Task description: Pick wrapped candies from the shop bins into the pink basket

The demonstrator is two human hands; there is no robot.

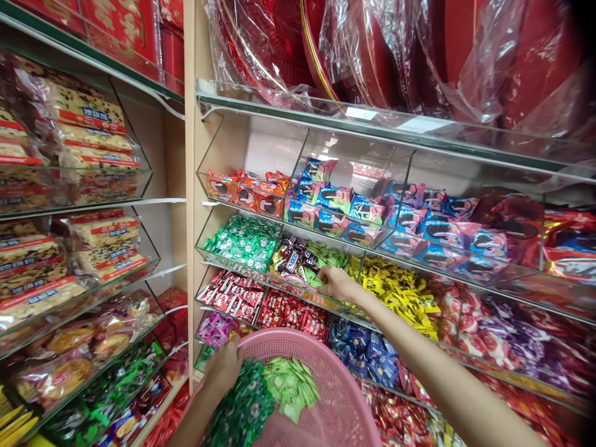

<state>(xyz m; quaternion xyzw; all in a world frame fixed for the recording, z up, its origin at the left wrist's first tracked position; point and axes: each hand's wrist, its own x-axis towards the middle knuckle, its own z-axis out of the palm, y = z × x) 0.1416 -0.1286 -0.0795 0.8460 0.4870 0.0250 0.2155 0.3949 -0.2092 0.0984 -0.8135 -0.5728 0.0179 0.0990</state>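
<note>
My right hand (336, 282) reaches into a clear shelf bin of mixed wrapped sweets (298, 262), its fingers closed on light green packets (321, 256) there. Held up in front of the shelves is a pink plastic basket (335, 385), with my left hand (223, 367) gripping its near left rim. In the basket lie a heap of dark green wrapped sweets (242, 410) and a smaller pile of light green packets (293, 385).
Clear acrylic bins hold green sweets (244, 241), yellow sweets (395, 287), red wafer bars (233, 295), and blue and orange biscuit packs (344, 208). Nougat-like bars (88, 118) fill the left shelves. Red trays in plastic wrap (372, 49) stand on top.
</note>
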